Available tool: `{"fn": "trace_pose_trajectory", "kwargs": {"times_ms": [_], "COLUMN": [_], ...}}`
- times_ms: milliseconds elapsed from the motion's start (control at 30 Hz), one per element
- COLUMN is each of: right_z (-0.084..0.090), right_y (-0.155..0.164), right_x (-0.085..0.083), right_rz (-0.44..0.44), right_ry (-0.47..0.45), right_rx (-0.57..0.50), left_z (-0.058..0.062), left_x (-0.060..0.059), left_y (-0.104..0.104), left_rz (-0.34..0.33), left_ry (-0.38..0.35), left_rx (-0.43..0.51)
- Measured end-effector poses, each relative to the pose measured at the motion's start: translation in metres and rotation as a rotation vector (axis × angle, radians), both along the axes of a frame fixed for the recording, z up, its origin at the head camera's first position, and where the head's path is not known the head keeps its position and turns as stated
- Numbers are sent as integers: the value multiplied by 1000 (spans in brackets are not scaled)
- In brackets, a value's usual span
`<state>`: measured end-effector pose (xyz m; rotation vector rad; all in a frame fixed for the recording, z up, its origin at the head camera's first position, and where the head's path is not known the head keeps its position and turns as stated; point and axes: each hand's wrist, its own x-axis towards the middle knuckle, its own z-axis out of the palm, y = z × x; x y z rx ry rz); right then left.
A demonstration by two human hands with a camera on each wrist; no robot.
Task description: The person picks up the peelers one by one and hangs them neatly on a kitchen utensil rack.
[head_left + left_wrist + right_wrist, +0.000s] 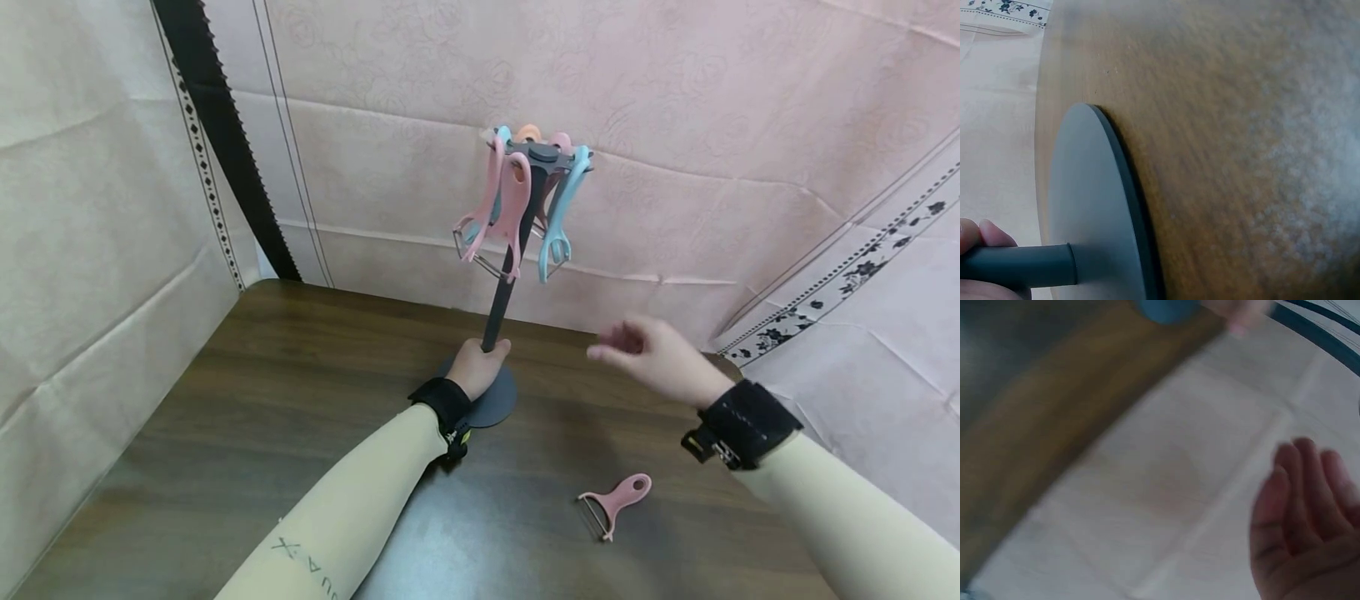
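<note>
My left hand [477,367] grips the lower pole [501,304] of a dark grey stand, just above its round base [495,404]. In the left wrist view, fingers wrap the pole [1029,265] beside the flat disc [1094,200]. Several Y-shaped peelers hang from hooks at the stand's top, among them pink ones [514,200] and a light blue one [566,200]; an orange handle [528,132] shows partly behind. To the right of the stand, my right hand [660,354] is in the air with loosely bent fingers and nothing in it. A pink peeler [622,497] lies on the table below it.
The brown wooden table [300,400] has its back edge just behind the stand. Pale patterned cloth [405,183] hangs behind and at both sides. A black strip [225,133] runs down the cloth at the back left.
</note>
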<state>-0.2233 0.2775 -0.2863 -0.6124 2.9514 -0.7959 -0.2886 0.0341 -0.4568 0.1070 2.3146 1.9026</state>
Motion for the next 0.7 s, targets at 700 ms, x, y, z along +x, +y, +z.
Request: {"fn": "trace_pose_trajectory", "kwargs": {"times_ms": [700], "right_z": [-112], "right_y": [65], "right_x": [52], "right_rz": [138], "right_ry": [-349], "right_rx": [206], "left_z": [2], "left_x": [1], "left_y": [-2], "left_rz": [-15], "left_ry": [16], "left_rx": [5]}}
